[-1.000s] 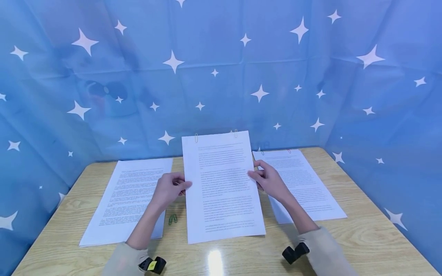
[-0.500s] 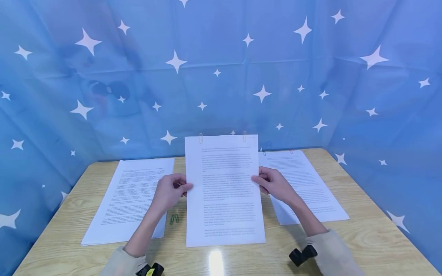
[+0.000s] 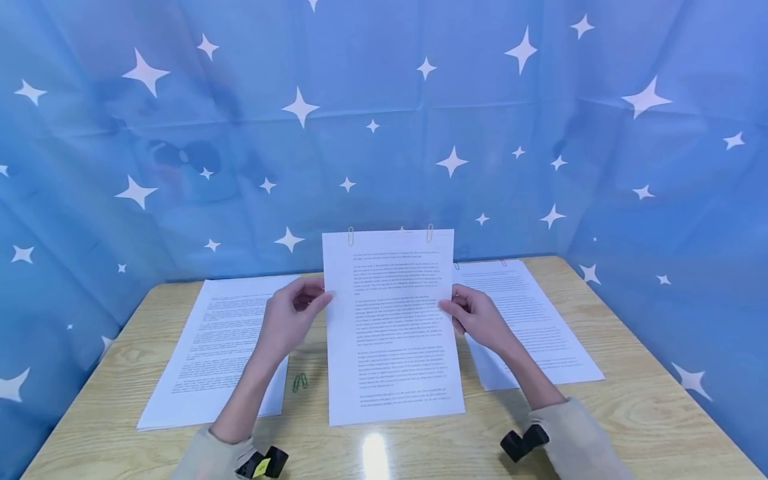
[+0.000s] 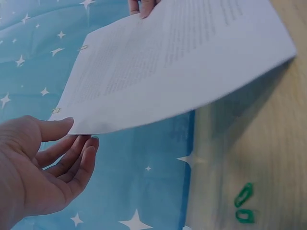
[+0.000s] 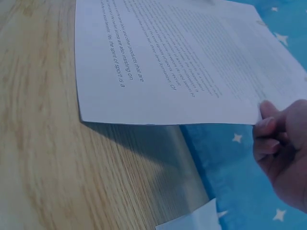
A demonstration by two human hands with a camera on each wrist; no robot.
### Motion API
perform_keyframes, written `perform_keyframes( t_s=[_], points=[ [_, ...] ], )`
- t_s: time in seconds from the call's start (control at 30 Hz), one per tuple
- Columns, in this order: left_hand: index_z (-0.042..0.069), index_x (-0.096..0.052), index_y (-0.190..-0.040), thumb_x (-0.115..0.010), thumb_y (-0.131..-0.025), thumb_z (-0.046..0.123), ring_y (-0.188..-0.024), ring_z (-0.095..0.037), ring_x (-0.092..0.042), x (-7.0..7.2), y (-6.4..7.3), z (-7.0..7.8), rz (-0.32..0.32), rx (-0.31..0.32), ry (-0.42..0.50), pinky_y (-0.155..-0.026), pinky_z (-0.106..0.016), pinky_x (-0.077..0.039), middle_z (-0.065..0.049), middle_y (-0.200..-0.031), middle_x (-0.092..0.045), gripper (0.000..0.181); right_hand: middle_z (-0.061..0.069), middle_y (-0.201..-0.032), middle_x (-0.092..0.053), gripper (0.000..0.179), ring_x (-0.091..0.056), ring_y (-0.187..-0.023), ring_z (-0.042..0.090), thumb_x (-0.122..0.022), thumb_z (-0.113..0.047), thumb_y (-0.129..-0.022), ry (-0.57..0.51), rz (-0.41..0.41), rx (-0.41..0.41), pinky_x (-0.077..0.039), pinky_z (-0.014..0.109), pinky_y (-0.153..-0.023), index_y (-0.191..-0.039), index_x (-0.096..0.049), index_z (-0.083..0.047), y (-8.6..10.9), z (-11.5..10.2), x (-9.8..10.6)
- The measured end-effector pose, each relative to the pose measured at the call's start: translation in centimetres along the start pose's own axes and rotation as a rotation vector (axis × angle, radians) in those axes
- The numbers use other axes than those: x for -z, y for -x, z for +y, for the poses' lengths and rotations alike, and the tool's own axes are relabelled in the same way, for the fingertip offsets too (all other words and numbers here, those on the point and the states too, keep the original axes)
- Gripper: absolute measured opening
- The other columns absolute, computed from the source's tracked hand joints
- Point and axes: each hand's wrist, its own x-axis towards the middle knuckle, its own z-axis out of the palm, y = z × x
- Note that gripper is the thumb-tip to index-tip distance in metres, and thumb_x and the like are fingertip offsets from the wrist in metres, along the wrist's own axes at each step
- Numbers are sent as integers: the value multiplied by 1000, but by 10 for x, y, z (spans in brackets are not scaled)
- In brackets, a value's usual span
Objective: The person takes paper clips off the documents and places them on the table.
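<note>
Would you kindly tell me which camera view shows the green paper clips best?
The left wrist view: both green paper clips lie in plain sight and look largest. The head view shows both, but smaller, between the left papers and the held paper. The right wrist view does not show them.

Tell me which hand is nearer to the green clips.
Left. The left hand, above the green clips in the head view, pinches the left edge of the raised paper; the right hand pinches its right edge, farther away.

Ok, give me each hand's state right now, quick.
Left hand: holding the raised printed paper by its left edge, between thumb and fingers.
Right hand: holding the same paper, pinched at its right edge.
</note>
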Motion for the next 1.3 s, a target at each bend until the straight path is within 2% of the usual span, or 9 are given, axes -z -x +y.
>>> perform_keyframes(
  t_s=[0.23, 0.4, 0.5, 0.6, 0.77, 0.93, 1.1, 1.2, 1.3],
  points=[
    [2, -68, -117, -73, -95, 15, -98, -21, -66, 4, -7, 15, 48, -31, 56, -87, -24, -52, -10, -104, -70, 27, 23, -57, -47, 23, -43, -45, 16, -56, -11, -105, 3, 12, -11, -32, 25, -45, -84, -52, -1, -1, -1, -2],
    [2, -66, -122, -72, -96, 14, -98, -20, -64, 5, -10, 24, 52, -78, 111, -87, -24, -51, -11, -107, -68, 30, 33, -61, -46, 22, -42, -46, 11, -54, -4, -104, 14, 5, -8, -31, 24, -45, -84, -52, 4, 1, -13, -2],
    [2, -64, -125, -72, -96, 14, -99, -20, -63, 5, -11, 30, 50, -111, 118, -87, -23, -51, -11, -109, -67, 33, 34, -62, -46, 22, -42, -46, 9, -54, -2, -104, 18, 2, 2, -32, 23, -46, -84, -52, 6, 4, -27, -3],
    [2, -63, -127, -72, -96, 13, -99, -21, -63, 5, -12, 35, 57, -144, 128, -87, -23, -51, -12, -112, -66, 35, 22, -57, -46, 21, -42, -46, 11, -55, -1, -103, 25, 1, 19, -32, 23, -45, -83, -52, 5, 6, -38, -4],
    [1, -65, -125, -71, -95, 11, -98, -23, -65, 1, -14, 43, 81, -189, 144, -86, -23, -51, -12, -119, -67, 32, 6, -56, -46, 23, -44, -45, 24, -55, 0, -103, 32, 6, 30, -32, 24, -45, -81, -51, 4, 7, -40, -5],
    [4, -70, -116, -71, -96, 12, -91, -19, -63, -1, -16, 50, 100, -212, 141, -82, -25, -50, -7, -113, -69, 22, 12, -55, -45, 22, -44, -46, 31, -55, 0, -103, 43, 10, 32, -31, 23, -45, -81, -51, 4, 7, -38, -5],
    [6, -73, -108, -70, -96, 13, -90, -16, -61, -2, -16, 54, 104, -217, 82, -78, -28, -47, -5, -105, -71, 13, 5, -55, -45, 19, -44, -48, 40, -55, 1, -102, 50, 11, 27, -30, 22, -45, -84, -54, 4, 8, -40, -5],
    [6, -74, -104, -70, -97, 12, -87, -17, -60, -3, -15, 54, 115, -218, 57, -76, -28, -46, -5, -100, -72, 10, 16, -56, -45, 17, -43, -50, 43, -55, 1, -102, 50, 8, 21, -30, 22, -46, -85, -55, 4, 9, -41, -4],
    [6, -74, -101, -70, -96, 11, -83, -18, -59, -3, -16, 54, 130, -220, 44, -73, -27, -45, -5, -97, -72, 8, 28, -59, -45, 17, -43, -48, 36, -55, 1, -102, 53, 7, 18, -29, 21, -46, -86, -54, 4, 10, -39, -4]
  ],
)
